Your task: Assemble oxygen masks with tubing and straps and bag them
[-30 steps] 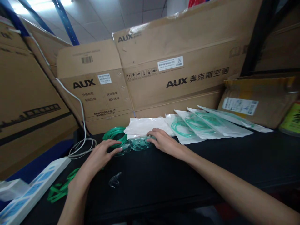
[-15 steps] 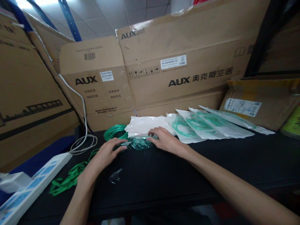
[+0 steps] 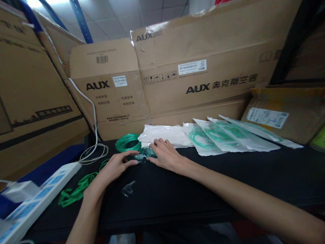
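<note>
My left hand (image 3: 115,167) is closed, thumb and fingers pinching a small clear-green plastic piece (image 3: 139,157). My right hand (image 3: 165,155) grips more clear-green moulded plastic (image 3: 147,151), like a soft breathing mask, though fingers hide much of it. Both pieces meet or nearly touch between my fingertips, low over the black table. Just behind them lies a coil of green tubing (image 3: 124,142). Green elastic straps (image 3: 78,189) are bunched beside my left forearm. A small clear plastic bit (image 3: 128,188) rests on the table in front of my hands.
White bags (image 3: 162,134) lie behind my hands, and several clear-fronted pouches with green tubing (image 3: 203,137) fan out to the right. At left are a white power strip (image 3: 54,184) and a looped white cable (image 3: 95,152). Cardboard boxes (image 3: 162,95) wall off the back of the black table (image 3: 193,200).
My right hand has moved left, towards my left hand, bringing the green plastic pieces together. The view has shifted slightly.
</note>
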